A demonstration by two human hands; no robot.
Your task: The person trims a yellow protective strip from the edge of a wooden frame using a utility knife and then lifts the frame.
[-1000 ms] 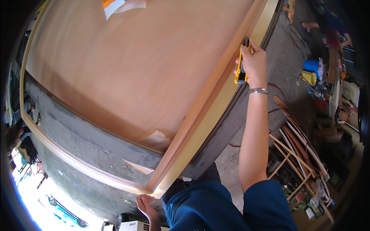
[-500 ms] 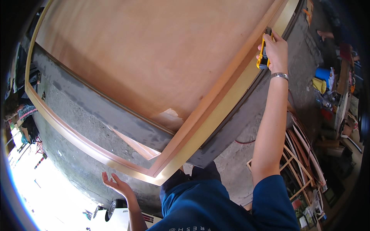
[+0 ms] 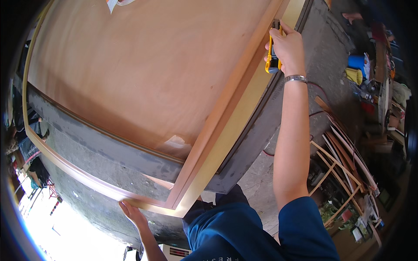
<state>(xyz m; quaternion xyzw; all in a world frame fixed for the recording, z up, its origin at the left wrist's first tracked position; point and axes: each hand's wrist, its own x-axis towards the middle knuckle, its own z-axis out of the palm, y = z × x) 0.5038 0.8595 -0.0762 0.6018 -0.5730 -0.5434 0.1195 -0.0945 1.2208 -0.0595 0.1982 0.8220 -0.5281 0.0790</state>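
My right hand (image 3: 289, 51) is closed around a yellow and dark grey hand tool (image 3: 273, 54), whose exact kind I cannot make out. It is over the right side of a wooden frame (image 3: 183, 191) with a gold outer edge. My left hand (image 3: 130, 213) grips the outer edge of the frame's near side, left of the near corner; its thumb is hard to see. Beneath the frame lies a broad brown wooden panel (image 3: 161, 69), bordered by dark grey bars (image 3: 104, 137). A pale torn patch (image 3: 176, 141) shows near the panel's close corner.
Wood strips and thin lattice frames (image 3: 335, 174) lean at the right. Beyond them are a blue container (image 3: 356, 61), a yellow one (image 3: 354, 75) and assorted clutter. A thin red cord (image 3: 318, 114) runs on the concrete floor (image 3: 252, 174). More clutter stands far left.
My left hand has come from open air to the frame's near edge. The tool, still in my right hand, appears farther left and up. A white and orange piece has entered at the top.
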